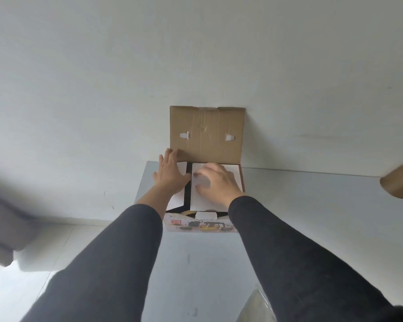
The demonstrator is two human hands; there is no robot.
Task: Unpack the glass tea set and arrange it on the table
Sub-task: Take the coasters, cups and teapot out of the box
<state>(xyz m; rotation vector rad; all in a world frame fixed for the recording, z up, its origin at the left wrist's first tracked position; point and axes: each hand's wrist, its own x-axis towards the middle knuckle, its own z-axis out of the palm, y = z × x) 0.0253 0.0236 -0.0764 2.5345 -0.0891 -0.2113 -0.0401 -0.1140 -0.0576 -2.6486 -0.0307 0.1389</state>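
1. Cardboard, brown and creased, forms the raised lid [207, 133] of the tea set box [200, 225], which stands upright against the white wall [196, 54] at the 12 o'clock side of the box.
2. Two small white tabs [184, 135] show through slots in the lid's inner face, one toward 9 o'clock and one toward 3 o'clock.
3. Sitting on the pale table [300, 205], the box is at the far edge, close to the wall, with its printed front panel of dark teaware pictures facing 6 o'clock.
4. Inside the open box lie white packing sheets [201, 198] with a dark gap running between them; no glassware can be seen.
5. Left hand [171, 175] lies flat with fingers spread on the packing at the box's 9 o'clock side, fingertips reaching the lid's lower corner; it grips nothing.
6. Right hand [215, 182] rests on the larger white sheet toward 3 o'clock; it is blurred, so I cannot tell whether the fingers pinch the sheet or only press on it.
7. Both arms wear dark sleeves [289, 252].
8. At 3 o'clock, a brown cardboard tube [399, 180] pokes in from the frame edge, well apart from the box.
9. Crinkled clear plastic [256, 305] lies on the table at 5 o'clock.
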